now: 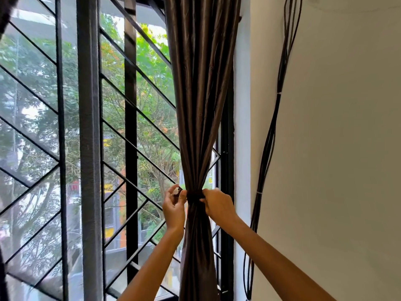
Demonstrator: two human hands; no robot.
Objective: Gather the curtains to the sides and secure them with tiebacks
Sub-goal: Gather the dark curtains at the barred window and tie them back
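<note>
Past the window grille (65, 127), our left hand (174, 206) pinches the loose end of the tieback (195, 195), pulling it taut to fasten. The curtain (201, 105) hangs bunched at the window's right edge, cinched by that band. Our right hand (218, 206) curls round the bundle, steadying it.

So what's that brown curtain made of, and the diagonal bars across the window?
The curtain looks like a satin-type woven fabric, perhaps polyester or silk: its folds catch long glossy highlights. The bars seem to be metal painted matt black: thin, straight and rigid, with welded-looking joints.
</note>
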